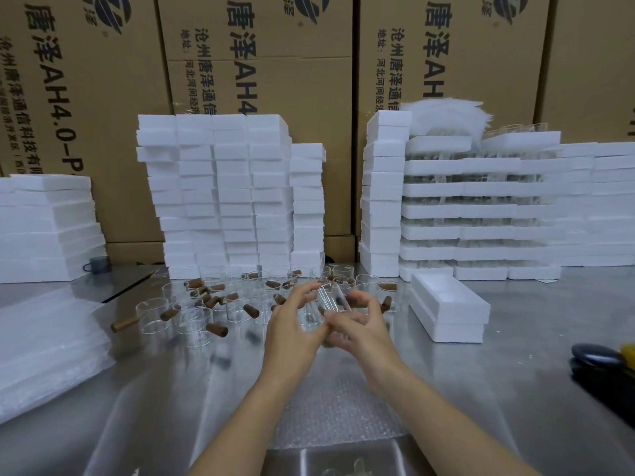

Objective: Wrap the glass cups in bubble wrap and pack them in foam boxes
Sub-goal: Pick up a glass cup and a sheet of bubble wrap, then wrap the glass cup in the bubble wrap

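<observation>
Both my hands are raised over the middle of the steel table and hold one clear glass cup (330, 299) between them. My left hand (298, 321) curls round its left side. My right hand (358, 321) grips its right side and lower rim. The cup is tilted; the picture is blurred here, so its handle is hard to make out. Several more glass cups with brown wooden handles (192, 316) stand and lie just behind. A bubble wrap sheet (335, 412) lies flat on the table below my forearms. An open foam box (450, 305) sits to the right.
Stacks of white foam boxes (233, 197) rise at the back, and more (481, 211) at the right hold glassware. A pile of bubble wrap sheets (44, 341) lies at the left. A black tape dispenser (604, 369) sits at the right edge. Cardboard cartons (261, 63) wall the back.
</observation>
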Demonstrator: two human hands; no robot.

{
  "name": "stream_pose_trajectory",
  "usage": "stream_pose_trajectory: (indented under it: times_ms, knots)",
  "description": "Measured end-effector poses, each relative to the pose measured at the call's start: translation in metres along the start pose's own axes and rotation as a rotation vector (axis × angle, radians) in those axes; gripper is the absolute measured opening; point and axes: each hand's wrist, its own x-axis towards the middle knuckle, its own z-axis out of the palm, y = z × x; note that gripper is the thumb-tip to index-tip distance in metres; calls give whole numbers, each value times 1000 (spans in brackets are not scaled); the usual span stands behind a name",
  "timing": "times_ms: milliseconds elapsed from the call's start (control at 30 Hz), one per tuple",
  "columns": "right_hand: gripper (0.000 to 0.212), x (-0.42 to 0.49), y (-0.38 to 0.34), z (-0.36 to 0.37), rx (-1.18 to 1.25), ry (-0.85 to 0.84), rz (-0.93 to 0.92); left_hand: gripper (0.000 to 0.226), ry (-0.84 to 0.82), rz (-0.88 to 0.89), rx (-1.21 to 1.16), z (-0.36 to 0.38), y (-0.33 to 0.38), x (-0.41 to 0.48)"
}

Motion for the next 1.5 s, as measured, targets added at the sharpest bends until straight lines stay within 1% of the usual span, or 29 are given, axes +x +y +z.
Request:
stream_pose_trajectory:
  times_ms: [67,100,200,267,333,367,400,467,500,533,600,667,733,833,900,967,1000,1033,1067,1133,1167,1200,1233,1267,1300,1333,1433,1500]
  knots:
    - [57,1,-1,0,65,-10,33,59,-10,3,-17,0,1,-1]
    - [58,1,-1,0,72,-10,30,59,-14,0,-26,0,1,-1]
    - [79,-2,-3,1,-53,10,-57,60,-24,-22,-45,0,-2,0]
    - [94,-4,-3,1,-153,13,-99,66,-32,-38,-41,0,-5,1]
    - [100,-5,-3,-2,-247,-2,-132,66,-34,-43,6,-2,-8,2]
    - [94,-5,-4,-4,-317,-10,-166,64,-33,-33,44,-3,-9,2]
    - [82,-5,-5,-6,-410,-7,-207,61,-33,-16,89,-4,-9,2]
    - [52,-3,-5,-11,-600,37,-283,62,-34,34,188,-7,-8,2]
    - [43,-1,-5,-14,-680,51,-304,64,-42,69,244,-8,-8,2]
    - [40,0,-4,-17,-765,48,-321,67,-54,110,302,-10,-7,1]
    - [43,1,-2,-20,-966,11,-348,70,-81,190,413,-11,-7,1]
    - [42,3,-1,-24,-1112,6,-374,72,-107,241,473,-12,-8,0]
    - [35,7,-4,-30,-1196,27,-386,78,-154,252,468,-12,-8,-1]
    - [30,10,-6,-37,-1302,-6,-369,84,-210,249,449,-10,-9,-3]
    - [24,13,-5,-41,-1259,36,-357,88,-170,239,400,-7,-5,-3]
    - [14,18,-5,-43,-1073,160,-317,84,-125,208,342,-5,-1,-4]
    - [10,21,-5,-44,-943,225,-284,80,-141,184,338,-4,1,-5]
    - [8,24,-6,-45,-809,278,-243,77,-199,149,349,-3,0,-7]
    - [9,26,-6,-46,-695,321,-200,77,-298,100,371,-2,-2,-9]
    - [14,28,-6,-50,-544,391,-131,82,-539,19,463,-1,-3,-13]
    - [16,28,-6,-53,-478,420,-108,78,-619,7,509,0,-3,-14]
    - [18,29,-6,-54,-416,447,-92,66,-641,12,530,0,-1,-14]
    - [21,30,-7,-56,-367,470,-78,49,-615,26,532,0,0,-14]
    - [24,31,-7,-56,-327,486,-62,32,-556,44,542,-1,0,-13]
    - [25,31,-7,-56,-288,495,-41,20,-492,72,573,-3,-1,-12]
    - [24,31,-8,-56,-255,501,-21,14,-445,97,617,-4,-2,-11]
    - [23,30,-10,-55,-228,501,-6,9,-358,128,729,-5,-5,-8]
    - [21,27,-12,-53,-243,475,-13,11,-262,103,730,-5,-7,-7]
